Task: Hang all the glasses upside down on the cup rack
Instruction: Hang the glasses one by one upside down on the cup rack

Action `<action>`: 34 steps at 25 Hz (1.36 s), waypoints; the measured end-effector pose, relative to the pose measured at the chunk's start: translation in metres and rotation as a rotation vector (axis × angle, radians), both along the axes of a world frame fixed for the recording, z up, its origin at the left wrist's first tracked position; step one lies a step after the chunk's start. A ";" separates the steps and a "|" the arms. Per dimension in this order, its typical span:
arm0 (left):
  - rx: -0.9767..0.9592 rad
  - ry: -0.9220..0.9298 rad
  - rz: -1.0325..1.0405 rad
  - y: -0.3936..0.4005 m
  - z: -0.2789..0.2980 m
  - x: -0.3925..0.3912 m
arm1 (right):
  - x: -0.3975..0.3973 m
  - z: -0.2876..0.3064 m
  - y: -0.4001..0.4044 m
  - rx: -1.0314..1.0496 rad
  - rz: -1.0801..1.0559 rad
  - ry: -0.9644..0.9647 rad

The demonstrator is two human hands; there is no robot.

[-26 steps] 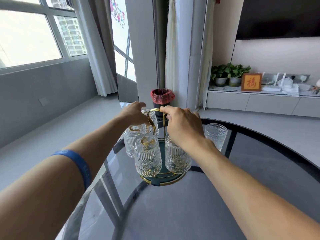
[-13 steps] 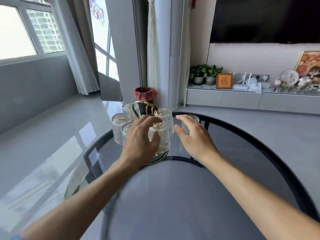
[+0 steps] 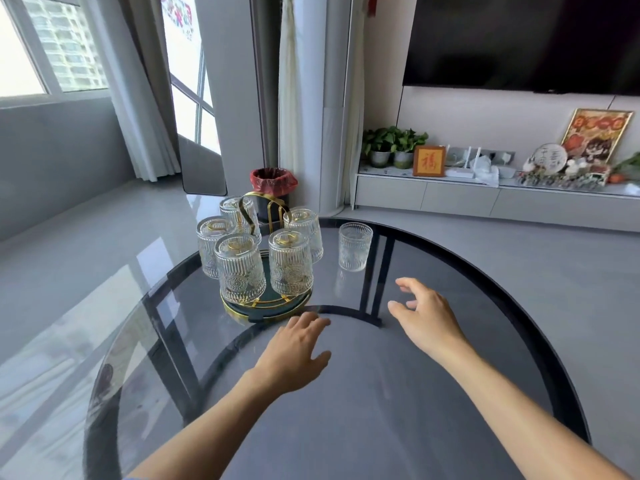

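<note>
One upright glass (image 3: 355,246) just beyond empty right hand (image 3: 424,315), apart.

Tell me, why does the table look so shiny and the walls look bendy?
Head view: window daylight bounces off the glass table and floor as pale glare; the wide-angle lens bends the walls; the ribbed glasses stay sharp, both hands slightly soft.

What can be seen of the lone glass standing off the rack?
The lone glass is clear, ribbed tumbler-style glassware with an embossed pattern, apparently empty. It stands upright, mouth up, on the dark glass table, right of the rack, apart from it and its five hung glasses. Nothing touches it but the table; the right hand is open nearer the camera, short of it.
</note>
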State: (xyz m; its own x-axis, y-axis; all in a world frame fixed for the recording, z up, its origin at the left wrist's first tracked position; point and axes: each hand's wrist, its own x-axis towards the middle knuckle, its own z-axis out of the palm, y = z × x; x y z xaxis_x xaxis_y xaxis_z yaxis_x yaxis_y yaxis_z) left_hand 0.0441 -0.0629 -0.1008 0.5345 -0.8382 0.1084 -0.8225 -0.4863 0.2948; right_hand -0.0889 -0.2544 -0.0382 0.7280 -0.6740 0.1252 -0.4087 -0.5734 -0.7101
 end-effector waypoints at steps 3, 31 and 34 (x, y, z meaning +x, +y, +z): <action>0.071 -0.124 -0.018 -0.003 -0.018 0.011 | 0.021 -0.009 -0.008 0.065 0.011 0.000; 0.091 -0.022 -0.207 -0.024 -0.019 0.038 | 0.132 -0.018 -0.059 0.331 -0.074 -0.208; 0.074 -0.142 -0.314 -0.014 0.004 0.023 | 0.112 0.038 -0.057 0.255 0.005 -0.310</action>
